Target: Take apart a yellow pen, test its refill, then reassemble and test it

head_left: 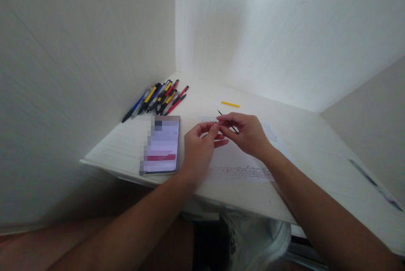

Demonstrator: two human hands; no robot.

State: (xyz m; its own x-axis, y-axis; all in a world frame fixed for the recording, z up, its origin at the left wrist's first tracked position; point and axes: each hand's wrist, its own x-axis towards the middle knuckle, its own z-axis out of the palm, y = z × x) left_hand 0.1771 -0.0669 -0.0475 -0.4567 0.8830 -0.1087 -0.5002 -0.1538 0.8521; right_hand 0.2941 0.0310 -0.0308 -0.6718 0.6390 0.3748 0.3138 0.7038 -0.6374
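Note:
My right hand [248, 134] is closed on a thin black pen refill [233, 128], its narrow tip pointing up and away. Close beside it, my left hand [202, 142] pinches thumb against forefinger. A small dark bit shows at those left fingertips, too small to name; the other left fingers extend toward the right hand. Both hands are above a white sheet of paper [234, 159] with printed or written marks along its near and far edges. Beyond the hands lies a short yellow pen barrel piece [230, 104].
A phone [162, 146] with a lit screen lies left of my hands. Behind it is a pile of pens [163, 98] in yellow, red, blue and black. At the far right another pen [376, 184] lies along the edge. White panels [268, 30] enclose the white desk [107, 148].

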